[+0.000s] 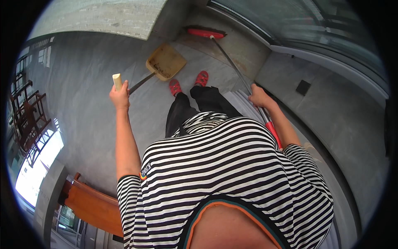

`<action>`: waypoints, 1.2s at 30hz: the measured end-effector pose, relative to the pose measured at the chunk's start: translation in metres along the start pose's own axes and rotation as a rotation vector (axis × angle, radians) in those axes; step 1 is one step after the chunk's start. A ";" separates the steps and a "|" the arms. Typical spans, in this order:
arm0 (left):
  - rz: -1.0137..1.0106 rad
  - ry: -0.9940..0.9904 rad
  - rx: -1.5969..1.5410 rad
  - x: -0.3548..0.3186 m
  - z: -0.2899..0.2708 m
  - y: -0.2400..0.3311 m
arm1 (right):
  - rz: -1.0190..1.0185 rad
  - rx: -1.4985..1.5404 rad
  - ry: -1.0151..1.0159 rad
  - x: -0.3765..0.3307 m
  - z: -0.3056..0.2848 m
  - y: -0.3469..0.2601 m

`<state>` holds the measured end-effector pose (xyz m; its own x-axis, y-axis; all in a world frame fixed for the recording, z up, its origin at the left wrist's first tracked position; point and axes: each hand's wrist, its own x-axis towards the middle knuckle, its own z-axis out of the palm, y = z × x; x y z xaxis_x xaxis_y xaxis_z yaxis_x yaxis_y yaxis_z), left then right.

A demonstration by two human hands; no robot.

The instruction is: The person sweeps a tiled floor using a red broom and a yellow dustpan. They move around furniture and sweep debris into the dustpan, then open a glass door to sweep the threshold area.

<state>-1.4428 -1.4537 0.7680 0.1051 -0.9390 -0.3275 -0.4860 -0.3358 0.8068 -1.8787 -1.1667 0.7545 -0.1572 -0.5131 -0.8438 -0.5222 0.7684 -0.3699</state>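
Note:
My left hand is closed round the pale grip of a long-handled dustpan. The yellowish dustpan rests on the floor ahead of my feet, with dark debris in its pan near the handle end. My right hand is wrapped round the grey metal pole of a broom. The red broom head is at the far side, beyond my right foot, on a pale floor strip below the glass. The pole's red end passes by my right forearm. The dustpan and the broom head are apart.
A pale stone-like slab juts in at the far left. Glass panels stand at the far right, above a grey ledge. Dark wooden chairs are at the left; an orange-brown wooden piece is behind on the left.

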 end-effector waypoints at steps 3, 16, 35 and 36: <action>-0.038 -0.002 -0.020 -0.001 -0.002 -0.002 | 0.045 0.053 0.102 0.024 -0.018 -0.013; -0.036 -0.010 -0.011 0.002 -0.007 -0.014 | 0.075 0.095 0.202 0.060 0.020 -0.063; 0.140 -0.181 -0.098 0.015 -0.021 -0.047 | 0.128 -0.429 0.053 0.038 0.216 -0.164; 0.129 -0.214 -0.114 0.014 -0.026 -0.045 | 0.185 -0.391 0.016 0.014 0.224 -0.185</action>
<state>-1.3968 -1.4532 0.7397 -0.1431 -0.9416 -0.3048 -0.3816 -0.2317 0.8948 -1.5962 -1.2303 0.7243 -0.2900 -0.3884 -0.8747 -0.7616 0.6472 -0.0349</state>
